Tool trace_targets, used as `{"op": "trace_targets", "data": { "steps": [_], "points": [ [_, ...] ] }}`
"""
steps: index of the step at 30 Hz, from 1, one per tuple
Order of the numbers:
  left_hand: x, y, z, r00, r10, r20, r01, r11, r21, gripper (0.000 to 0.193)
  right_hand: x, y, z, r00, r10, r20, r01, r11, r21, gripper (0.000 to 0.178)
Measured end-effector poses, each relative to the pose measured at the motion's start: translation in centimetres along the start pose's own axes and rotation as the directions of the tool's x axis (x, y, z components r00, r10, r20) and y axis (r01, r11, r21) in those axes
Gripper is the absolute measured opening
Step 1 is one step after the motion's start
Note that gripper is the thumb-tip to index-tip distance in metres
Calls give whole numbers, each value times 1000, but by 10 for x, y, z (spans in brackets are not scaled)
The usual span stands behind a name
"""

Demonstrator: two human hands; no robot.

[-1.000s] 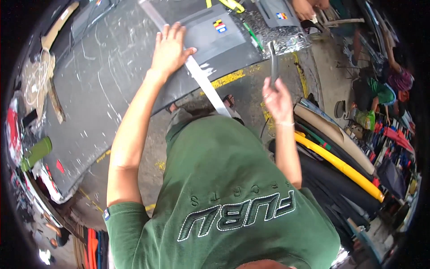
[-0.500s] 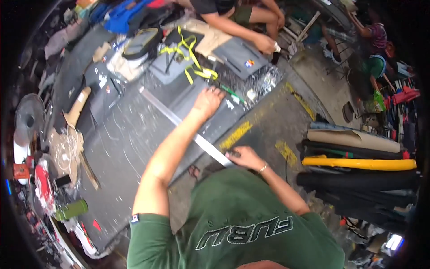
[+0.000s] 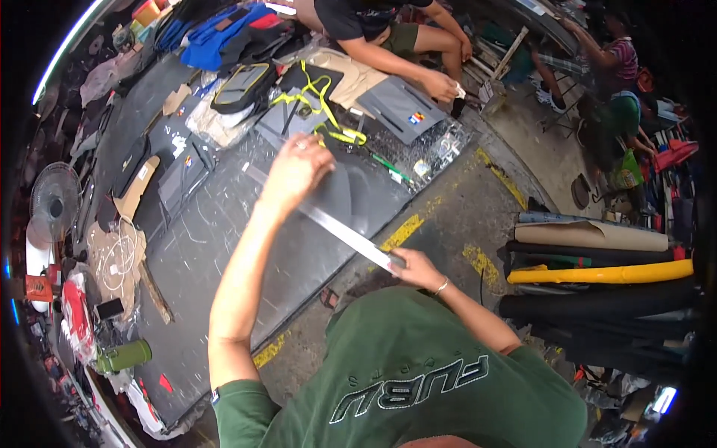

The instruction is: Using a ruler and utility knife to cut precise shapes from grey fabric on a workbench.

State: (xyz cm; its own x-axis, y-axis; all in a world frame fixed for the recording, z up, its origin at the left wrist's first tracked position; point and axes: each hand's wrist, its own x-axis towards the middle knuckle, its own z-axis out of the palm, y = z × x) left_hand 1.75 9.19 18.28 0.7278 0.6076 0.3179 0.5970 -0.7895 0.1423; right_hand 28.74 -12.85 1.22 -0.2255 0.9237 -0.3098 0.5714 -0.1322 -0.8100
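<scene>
Across the dark table's (image 3: pixel 231 276) near edge extends one metal ruler (image 3: pixel 343 233), overhanging end clamped in the right hand (image 3: pixel 420 270); above the table, one left hand (image 3: pixel 299 168), whose grip I cannot tell.

Yellow-marked grey concrete floor (image 3: pixel 442 218): exposed right of the grip.
Scratched black tabletop (image 3: pixel 216 276): spread left of it.
White tube light (image 3: pixel 64 50): lit, far upper left.

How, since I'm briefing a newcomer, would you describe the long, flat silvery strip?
Across the big dark scratched tabletop, the silvery strip slants from beyond the person's bare left hand to the bare right hand. Unlike the flat grey panels nearby, it is narrow, straight and shiny.
</scene>
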Motion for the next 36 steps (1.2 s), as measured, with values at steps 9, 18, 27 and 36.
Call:
{"op": "trace_targets", "data": {
  "steps": [9, 18, 27, 36],
  "points": [
    [-79, -27, -34, 475, -820, -319, 205, 456, -866, 23, -36, 19, -34, 910, -39, -412, -72, 965, -251, 30],
    [-158, 1, 144, 161, -970, 180, 560, -60, -826, 54, -44, 54, -85, 741, -75, -668, -71, 979, -189, 29],
    [-179, 52, 100, 733, -679, -40, 673, 732, -102, 75, -50, 69, -79, 723, -2, -691, -29, 999, -34, 27],
    [-152, 56, 116, 724, -678, 125, 681, 732, 24, 90, -32, 48, -34, 798, 138, -587, 3, 973, 233, 28]
  ]
}}
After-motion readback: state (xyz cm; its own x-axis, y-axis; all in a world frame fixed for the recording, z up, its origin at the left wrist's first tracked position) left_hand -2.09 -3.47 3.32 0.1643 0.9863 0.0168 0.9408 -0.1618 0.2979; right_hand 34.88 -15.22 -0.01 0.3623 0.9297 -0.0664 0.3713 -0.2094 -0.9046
